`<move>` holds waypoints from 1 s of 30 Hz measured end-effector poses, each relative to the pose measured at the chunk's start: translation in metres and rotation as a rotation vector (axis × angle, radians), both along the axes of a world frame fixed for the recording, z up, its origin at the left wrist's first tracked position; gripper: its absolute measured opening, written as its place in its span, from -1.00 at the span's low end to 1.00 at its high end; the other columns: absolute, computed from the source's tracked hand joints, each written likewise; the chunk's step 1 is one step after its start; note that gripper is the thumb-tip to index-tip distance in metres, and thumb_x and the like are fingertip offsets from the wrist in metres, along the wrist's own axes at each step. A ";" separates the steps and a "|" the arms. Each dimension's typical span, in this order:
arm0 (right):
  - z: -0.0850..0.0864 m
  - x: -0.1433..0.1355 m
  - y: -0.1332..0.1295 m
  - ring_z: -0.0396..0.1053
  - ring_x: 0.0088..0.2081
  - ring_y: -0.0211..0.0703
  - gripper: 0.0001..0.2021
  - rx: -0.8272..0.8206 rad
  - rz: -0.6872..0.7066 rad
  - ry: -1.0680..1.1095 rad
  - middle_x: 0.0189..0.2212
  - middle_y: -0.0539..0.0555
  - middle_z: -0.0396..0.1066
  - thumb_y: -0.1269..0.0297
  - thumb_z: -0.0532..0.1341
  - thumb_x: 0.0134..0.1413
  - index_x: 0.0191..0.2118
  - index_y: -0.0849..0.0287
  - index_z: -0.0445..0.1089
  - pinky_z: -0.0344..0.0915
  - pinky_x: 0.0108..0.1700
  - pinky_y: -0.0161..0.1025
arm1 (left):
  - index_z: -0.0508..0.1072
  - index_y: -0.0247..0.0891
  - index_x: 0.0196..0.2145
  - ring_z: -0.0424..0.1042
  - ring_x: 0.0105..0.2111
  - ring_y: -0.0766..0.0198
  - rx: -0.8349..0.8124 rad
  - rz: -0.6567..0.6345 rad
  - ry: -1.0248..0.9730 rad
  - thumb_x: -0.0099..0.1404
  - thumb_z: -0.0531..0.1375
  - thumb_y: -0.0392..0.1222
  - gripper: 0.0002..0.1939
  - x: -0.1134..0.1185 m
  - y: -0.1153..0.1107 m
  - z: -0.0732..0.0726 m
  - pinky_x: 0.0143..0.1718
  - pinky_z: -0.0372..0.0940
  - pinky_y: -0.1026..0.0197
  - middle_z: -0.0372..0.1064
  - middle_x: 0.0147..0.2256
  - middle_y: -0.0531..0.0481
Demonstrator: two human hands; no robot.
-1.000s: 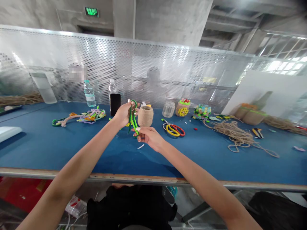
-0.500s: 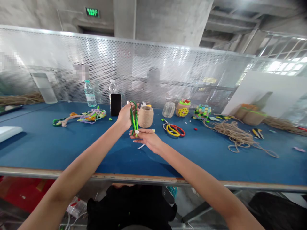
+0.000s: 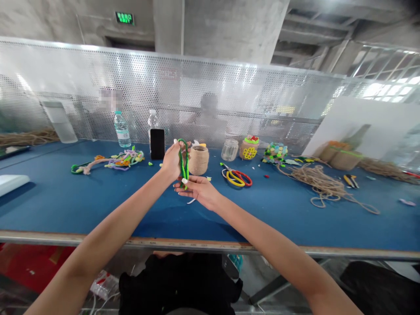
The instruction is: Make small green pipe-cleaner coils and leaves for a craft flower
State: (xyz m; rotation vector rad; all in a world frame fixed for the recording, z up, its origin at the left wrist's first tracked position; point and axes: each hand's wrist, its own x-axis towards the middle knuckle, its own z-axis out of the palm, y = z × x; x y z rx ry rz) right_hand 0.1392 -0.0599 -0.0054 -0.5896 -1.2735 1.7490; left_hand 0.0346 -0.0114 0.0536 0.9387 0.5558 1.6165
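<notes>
counter [image 3: 98, 197]: blue, long, littered with craft bits
twine pile [image 3: 323, 186]: loose, well right of hands
twine jar [image 3: 198, 160]: just behind hands
left hand [image 3: 173, 159]: grip closed on upper loop of green pipe cleaner [image 3: 183, 158], held above counter
right hand [image 3: 196, 189]: fingers pinch its lower end
scissors [image 3: 238, 177]: right of jar

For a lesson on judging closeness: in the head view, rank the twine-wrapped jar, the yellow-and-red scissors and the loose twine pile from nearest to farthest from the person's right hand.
1. Twine-wrapped jar, just behind the right hand.
2. Yellow-and-red scissors, to its right.
3. Loose twine pile, far right.
</notes>
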 end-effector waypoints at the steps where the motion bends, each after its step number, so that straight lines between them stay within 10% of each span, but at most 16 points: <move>1: -0.001 0.000 0.000 0.47 -0.39 -0.24 -0.75 -0.001 -0.010 -0.010 -0.43 0.07 0.50 0.25 0.40 -0.23 -0.37 0.26 0.45 0.40 -0.27 -0.30 | 0.28 -0.32 -0.49 0.31 -0.53 0.44 0.013 -0.003 0.030 0.31 0.05 -0.21 -0.78 0.001 -0.001 -0.001 -0.49 0.23 0.35 0.35 -0.42 0.03; 16: 0.005 0.024 0.020 0.45 -0.46 -0.28 -0.93 -0.003 -0.253 -0.013 -0.50 0.07 0.49 0.40 0.31 -0.06 -0.48 0.29 0.47 0.40 -0.25 -0.29 | 0.37 -0.38 -0.37 0.31 -0.54 0.44 0.165 -0.156 1.013 0.30 0.13 -0.16 -0.80 -0.014 0.009 -0.024 -0.51 0.28 0.33 0.31 -0.47 0.09; 30: 0.012 0.027 0.019 0.50 -0.38 -0.20 -0.81 -0.051 -0.206 0.002 -0.48 0.08 0.51 0.57 0.10 0.13 -0.41 0.28 0.43 0.38 -0.09 -0.13 | 0.35 -0.36 -0.14 0.40 -0.33 0.30 0.099 -0.222 0.920 0.32 0.09 -0.10 -0.73 -0.005 0.007 -0.039 -0.33 0.37 0.18 0.35 -0.24 -0.05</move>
